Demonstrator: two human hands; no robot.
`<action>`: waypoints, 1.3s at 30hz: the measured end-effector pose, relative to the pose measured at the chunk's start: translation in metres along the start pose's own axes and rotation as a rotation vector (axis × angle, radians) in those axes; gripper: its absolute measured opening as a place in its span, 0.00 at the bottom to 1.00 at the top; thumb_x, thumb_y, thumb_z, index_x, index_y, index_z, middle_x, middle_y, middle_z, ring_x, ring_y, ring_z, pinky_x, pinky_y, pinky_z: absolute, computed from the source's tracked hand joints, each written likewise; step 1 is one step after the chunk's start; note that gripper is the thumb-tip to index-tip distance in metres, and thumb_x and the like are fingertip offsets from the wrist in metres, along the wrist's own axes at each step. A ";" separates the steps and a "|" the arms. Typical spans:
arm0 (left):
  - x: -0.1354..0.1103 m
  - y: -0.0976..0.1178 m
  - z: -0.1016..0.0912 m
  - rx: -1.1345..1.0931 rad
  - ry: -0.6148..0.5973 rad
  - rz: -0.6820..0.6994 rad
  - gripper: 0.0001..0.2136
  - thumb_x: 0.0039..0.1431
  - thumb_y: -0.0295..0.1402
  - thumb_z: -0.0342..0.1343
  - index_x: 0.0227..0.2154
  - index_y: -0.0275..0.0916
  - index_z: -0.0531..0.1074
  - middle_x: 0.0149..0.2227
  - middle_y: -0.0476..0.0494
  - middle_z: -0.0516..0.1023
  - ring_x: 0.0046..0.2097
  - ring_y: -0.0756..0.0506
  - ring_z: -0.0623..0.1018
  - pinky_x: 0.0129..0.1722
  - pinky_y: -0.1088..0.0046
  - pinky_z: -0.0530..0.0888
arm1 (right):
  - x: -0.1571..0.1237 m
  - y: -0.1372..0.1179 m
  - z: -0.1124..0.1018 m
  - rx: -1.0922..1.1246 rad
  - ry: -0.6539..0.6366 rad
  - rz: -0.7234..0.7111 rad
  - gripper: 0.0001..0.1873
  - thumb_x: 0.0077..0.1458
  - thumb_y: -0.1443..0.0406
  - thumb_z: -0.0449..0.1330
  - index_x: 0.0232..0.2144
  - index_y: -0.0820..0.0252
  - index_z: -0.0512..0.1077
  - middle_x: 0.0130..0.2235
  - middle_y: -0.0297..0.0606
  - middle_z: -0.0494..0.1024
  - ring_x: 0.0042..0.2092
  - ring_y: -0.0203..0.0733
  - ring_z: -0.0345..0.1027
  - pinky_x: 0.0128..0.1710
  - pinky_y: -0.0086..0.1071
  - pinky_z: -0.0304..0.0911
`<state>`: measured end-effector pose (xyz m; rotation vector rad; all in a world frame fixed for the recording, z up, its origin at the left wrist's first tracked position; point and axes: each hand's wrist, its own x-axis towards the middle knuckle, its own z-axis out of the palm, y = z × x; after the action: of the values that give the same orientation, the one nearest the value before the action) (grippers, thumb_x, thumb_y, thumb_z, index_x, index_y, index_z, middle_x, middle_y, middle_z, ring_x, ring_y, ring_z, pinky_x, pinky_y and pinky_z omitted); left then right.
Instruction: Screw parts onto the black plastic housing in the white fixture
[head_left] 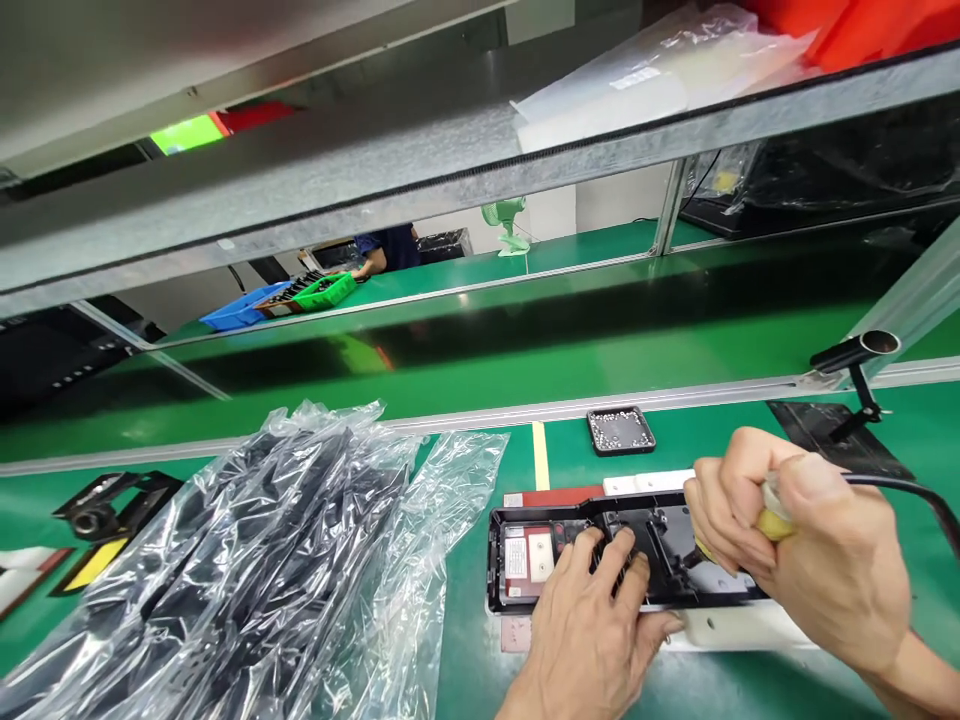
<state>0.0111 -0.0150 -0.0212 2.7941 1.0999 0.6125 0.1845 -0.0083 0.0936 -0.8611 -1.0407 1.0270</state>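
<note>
A long black plastic housing (540,545) lies open side up on a white fixture (739,628) on the green bench. My left hand (592,625) rests flat on it, fingers spread and pressing down near its middle. My right hand (802,545) is closed around a yellow-handled powered screwdriver (772,520), its tip pointing down into the right part of the housing. A black cable (919,495) runs off to the right from the tool.
A small black tray of screws (620,430) sits just behind the housing. A large clear plastic bag of black parts (247,560) covers the bench on the left. Black parts (105,510) lie far left. Across the conveyor, another person works at blue and green bins (285,297).
</note>
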 end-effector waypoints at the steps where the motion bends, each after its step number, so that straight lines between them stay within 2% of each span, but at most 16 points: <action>1: 0.000 0.000 0.000 0.003 0.000 0.002 0.22 0.71 0.49 0.50 0.57 0.41 0.73 0.63 0.48 0.74 0.57 0.34 0.74 0.53 0.52 0.80 | -0.001 0.001 -0.001 -0.009 -0.001 -0.010 0.26 0.65 0.48 0.57 0.21 0.58 0.63 0.16 0.30 0.56 0.18 0.33 0.50 0.16 0.28 0.51; 6: 0.003 0.000 -0.003 0.002 0.001 0.016 0.20 0.70 0.47 0.52 0.56 0.41 0.73 0.62 0.46 0.75 0.56 0.33 0.75 0.52 0.51 0.80 | -0.004 0.011 -0.007 -0.087 -0.011 -0.036 0.23 0.71 0.52 0.51 0.27 0.59 0.67 0.19 0.30 0.57 0.21 0.33 0.51 0.19 0.29 0.52; 9: 0.005 -0.004 -0.006 -0.044 -0.011 0.029 0.20 0.70 0.44 0.52 0.57 0.40 0.72 0.61 0.41 0.75 0.55 0.33 0.76 0.52 0.50 0.80 | -0.004 0.015 -0.008 -0.130 -0.013 -0.051 0.26 0.72 0.52 0.50 0.24 0.59 0.64 0.20 0.31 0.59 0.23 0.34 0.53 0.21 0.30 0.53; 12: 0.002 -0.008 -0.008 -0.133 -0.026 0.030 0.21 0.72 0.41 0.49 0.63 0.38 0.66 0.63 0.35 0.72 0.57 0.33 0.75 0.53 0.49 0.79 | -0.004 0.015 -0.008 -0.155 -0.036 -0.082 0.27 0.73 0.53 0.49 0.22 0.59 0.60 0.21 0.33 0.62 0.24 0.35 0.56 0.23 0.31 0.55; 14: -0.002 -0.008 -0.007 -0.219 0.006 0.005 0.22 0.73 0.38 0.48 0.65 0.39 0.63 0.65 0.33 0.69 0.61 0.35 0.73 0.57 0.50 0.76 | -0.004 0.015 -0.009 -0.175 -0.061 -0.110 0.28 0.73 0.54 0.48 0.21 0.59 0.59 0.21 0.33 0.62 0.25 0.35 0.57 0.25 0.32 0.57; 17: -0.003 -0.002 -0.010 -0.406 0.114 -0.087 0.19 0.74 0.37 0.48 0.63 0.42 0.65 0.64 0.35 0.70 0.63 0.37 0.71 0.62 0.51 0.71 | -0.004 0.013 -0.011 -0.215 -0.091 -0.144 0.27 0.74 0.56 0.47 0.22 0.58 0.62 0.24 0.34 0.67 0.27 0.36 0.61 0.31 0.34 0.60; 20: 0.007 0.012 -0.026 -0.642 0.197 -0.202 0.17 0.75 0.40 0.44 0.57 0.42 0.71 0.60 0.36 0.74 0.61 0.39 0.73 0.62 0.55 0.70 | -0.002 0.008 -0.013 -0.312 -0.118 -0.195 0.26 0.74 0.56 0.46 0.25 0.58 0.66 0.31 0.37 0.72 0.34 0.38 0.66 0.37 0.36 0.60; 23: 0.027 0.027 -0.051 -0.811 0.181 -0.347 0.21 0.75 0.46 0.40 0.51 0.40 0.74 0.56 0.35 0.76 0.58 0.38 0.75 0.59 0.58 0.71 | 0.000 0.003 -0.014 -0.369 -0.123 -0.226 0.26 0.74 0.55 0.47 0.26 0.58 0.68 0.37 0.38 0.73 0.39 0.40 0.68 0.40 0.35 0.62; 26: 0.048 0.039 -0.067 -0.909 0.119 -0.495 0.27 0.74 0.53 0.36 0.57 0.43 0.73 0.58 0.38 0.75 0.61 0.38 0.72 0.62 0.57 0.67 | 0.001 0.000 -0.014 -0.318 -0.152 -0.191 0.24 0.73 0.54 0.47 0.33 0.57 0.76 0.43 0.39 0.72 0.42 0.39 0.71 0.41 0.33 0.67; 29: 0.064 0.047 -0.069 -0.965 0.117 -0.461 0.34 0.72 0.57 0.31 0.61 0.41 0.69 0.62 0.37 0.72 0.63 0.37 0.70 0.65 0.57 0.64 | 0.003 -0.001 -0.016 -0.371 -0.181 -0.249 0.22 0.74 0.56 0.47 0.41 0.52 0.80 0.48 0.38 0.72 0.49 0.40 0.70 0.50 0.31 0.67; 31: 0.069 0.050 -0.067 -0.954 0.122 -0.426 0.34 0.72 0.57 0.29 0.63 0.40 0.67 0.63 0.36 0.70 0.63 0.38 0.70 0.66 0.58 0.63 | 0.003 -0.002 -0.017 -0.432 -0.190 -0.308 0.22 0.74 0.57 0.47 0.42 0.51 0.81 0.48 0.38 0.73 0.53 0.40 0.68 0.53 0.31 0.65; 34: 0.066 0.044 -0.067 -0.822 0.146 -0.385 0.28 0.75 0.50 0.29 0.62 0.43 0.67 0.62 0.38 0.71 0.62 0.39 0.70 0.64 0.57 0.65 | 0.005 -0.003 -0.018 -0.437 -0.207 -0.319 0.23 0.74 0.58 0.45 0.41 0.51 0.81 0.48 0.38 0.73 0.53 0.42 0.67 0.52 0.34 0.64; 36: 0.056 0.032 -0.068 -0.607 0.189 -0.269 0.21 0.76 0.46 0.36 0.58 0.43 0.68 0.59 0.37 0.73 0.60 0.39 0.72 0.60 0.56 0.68 | 0.005 -0.002 -0.019 -0.438 -0.207 -0.305 0.22 0.74 0.58 0.46 0.41 0.51 0.80 0.48 0.38 0.74 0.53 0.43 0.67 0.53 0.36 0.64; 38: 0.039 0.015 -0.068 -0.300 0.253 -0.144 0.14 0.74 0.40 0.46 0.56 0.43 0.69 0.56 0.37 0.74 0.58 0.37 0.72 0.59 0.54 0.69 | 0.006 0.000 -0.020 -0.446 -0.181 -0.305 0.20 0.74 0.58 0.47 0.43 0.51 0.79 0.49 0.38 0.74 0.53 0.45 0.67 0.54 0.38 0.63; 39: 0.028 0.005 -0.069 -0.160 0.284 -0.135 0.12 0.73 0.36 0.48 0.55 0.43 0.69 0.55 0.37 0.75 0.59 0.37 0.71 0.59 0.53 0.68 | 0.006 0.001 -0.020 -0.451 -0.164 -0.307 0.19 0.73 0.57 0.48 0.44 0.50 0.79 0.49 0.38 0.74 0.54 0.45 0.67 0.54 0.38 0.62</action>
<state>0.0057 -0.0049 0.0525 2.5268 1.2128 1.0550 0.2043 -0.0036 0.0882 -0.9487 -1.5270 0.6169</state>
